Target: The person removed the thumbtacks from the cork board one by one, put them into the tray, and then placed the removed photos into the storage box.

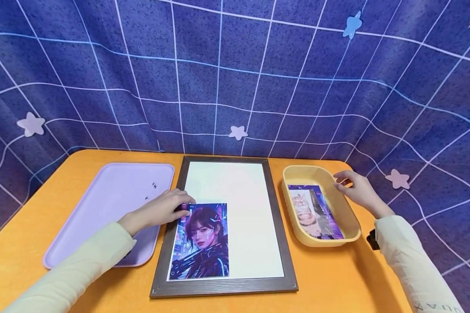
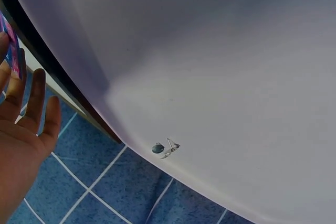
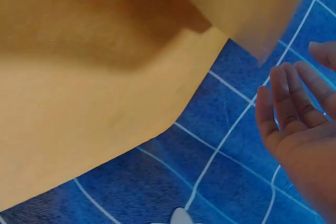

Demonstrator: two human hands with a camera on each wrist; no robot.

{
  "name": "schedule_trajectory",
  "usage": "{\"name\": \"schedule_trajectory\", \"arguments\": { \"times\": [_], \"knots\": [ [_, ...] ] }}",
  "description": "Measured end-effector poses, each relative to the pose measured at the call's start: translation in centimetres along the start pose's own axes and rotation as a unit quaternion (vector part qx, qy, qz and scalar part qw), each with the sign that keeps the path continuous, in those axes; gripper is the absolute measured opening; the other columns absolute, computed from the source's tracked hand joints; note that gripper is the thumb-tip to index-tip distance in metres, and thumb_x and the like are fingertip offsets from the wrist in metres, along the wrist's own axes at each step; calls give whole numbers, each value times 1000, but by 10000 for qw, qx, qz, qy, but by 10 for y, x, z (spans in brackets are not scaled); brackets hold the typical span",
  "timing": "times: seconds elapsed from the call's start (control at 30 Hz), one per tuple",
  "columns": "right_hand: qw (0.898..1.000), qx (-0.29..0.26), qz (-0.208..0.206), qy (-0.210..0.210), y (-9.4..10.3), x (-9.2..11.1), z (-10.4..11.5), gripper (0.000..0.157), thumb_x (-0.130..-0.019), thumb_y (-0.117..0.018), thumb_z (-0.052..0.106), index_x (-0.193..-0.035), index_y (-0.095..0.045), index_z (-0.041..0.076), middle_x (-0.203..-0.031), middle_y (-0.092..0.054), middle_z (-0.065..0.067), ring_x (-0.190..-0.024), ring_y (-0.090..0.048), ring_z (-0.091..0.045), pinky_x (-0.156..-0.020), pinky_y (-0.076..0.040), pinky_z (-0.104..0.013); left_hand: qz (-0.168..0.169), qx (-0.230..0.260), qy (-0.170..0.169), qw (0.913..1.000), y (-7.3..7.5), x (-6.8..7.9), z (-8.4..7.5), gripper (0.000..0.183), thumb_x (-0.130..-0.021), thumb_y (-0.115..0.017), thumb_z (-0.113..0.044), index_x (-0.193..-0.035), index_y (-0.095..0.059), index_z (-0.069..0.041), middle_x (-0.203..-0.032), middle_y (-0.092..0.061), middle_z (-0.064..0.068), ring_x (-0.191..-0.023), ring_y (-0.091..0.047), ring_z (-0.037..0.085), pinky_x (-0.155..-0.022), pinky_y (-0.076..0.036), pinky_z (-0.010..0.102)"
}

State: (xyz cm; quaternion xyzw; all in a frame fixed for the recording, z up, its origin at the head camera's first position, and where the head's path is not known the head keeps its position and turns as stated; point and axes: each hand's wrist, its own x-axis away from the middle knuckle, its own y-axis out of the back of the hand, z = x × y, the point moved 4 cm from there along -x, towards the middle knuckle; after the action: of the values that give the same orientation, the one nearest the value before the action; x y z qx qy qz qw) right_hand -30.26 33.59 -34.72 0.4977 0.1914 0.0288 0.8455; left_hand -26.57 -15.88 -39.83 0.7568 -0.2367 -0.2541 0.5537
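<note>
A picture card (image 1: 203, 248) of a dark-haired figure with a gun lies over the lower left of a dark-framed white board (image 1: 250, 217). My left hand (image 1: 172, 206) pinches the card's upper left corner, thumb on the near side and fingers at the top edge. In the left wrist view, part of the card shows by the thumb and fingers. My right hand (image 1: 354, 189) hovers at the right rim of a yellow basket (image 1: 317, 171), fingers loosely bent, holding nothing. Inside the basket lie printed pieces, among them a cat picture (image 1: 303, 213).
On the left, a lilac tray (image 1: 113, 200) holds a few tiny dark or metallic bits (image 2: 165, 148) near its far right. The orange tabletop (image 1: 219, 304) ends at a blue gridded cloth (image 1: 203, 87) with star shapes.
</note>
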Motion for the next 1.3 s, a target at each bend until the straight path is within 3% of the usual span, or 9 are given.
{"name": "schedule_trajectory", "arguments": {
  "times": [0.3, 0.6, 0.87, 1.3],
  "knots": [
    [9961, -218, 428, -743, -4, 11, -21, 31, -90, -54, 14, -113, -54, -7, -101, -61, -24, -88, -60, -36, -66, -46, -20, -18, -39, -13, 10000, 0, 2, -1, 27, -85, -64, -23, -109, -64, -12, -104, -64, 1, -102, -55, 23, -90, -39, 46],
    [9835, -1223, 736, -1116, -9, 23, -38, 35, -93, -47, 14, -121, -49, -8, -99, -57, -19, -75, -55, -3, -67, -50, -23, -6, -64, -16, 10000, -1, 1, 1, 27, -85, -64, -23, -109, -64, -13, -103, -64, 0, -100, -55, 21, -89, -40, 45],
    [9481, -2603, 1133, -1432, -16, 31, -49, 45, -97, -43, 21, -129, -36, -9, -96, -57, 12, -84, -56, 1, -71, -49, -22, 21, -51, -8, 10000, -2, 1, 2, 27, -85, -64, -24, -110, -64, -13, -105, -64, 0, -102, -55, 22, -89, -39, 45],
    [8750, -4356, 1425, -1558, -23, 39, -52, 24, -96, -43, 12, -119, -45, 5, -100, -61, 10, -84, -59, -3, -70, -49, -21, 51, -7, 8, 10000, -2, 0, 2, 26, -85, -64, -23, -109, -64, -13, -104, -64, 0, -100, -55, 21, -89, -40, 45]
  ]
}}
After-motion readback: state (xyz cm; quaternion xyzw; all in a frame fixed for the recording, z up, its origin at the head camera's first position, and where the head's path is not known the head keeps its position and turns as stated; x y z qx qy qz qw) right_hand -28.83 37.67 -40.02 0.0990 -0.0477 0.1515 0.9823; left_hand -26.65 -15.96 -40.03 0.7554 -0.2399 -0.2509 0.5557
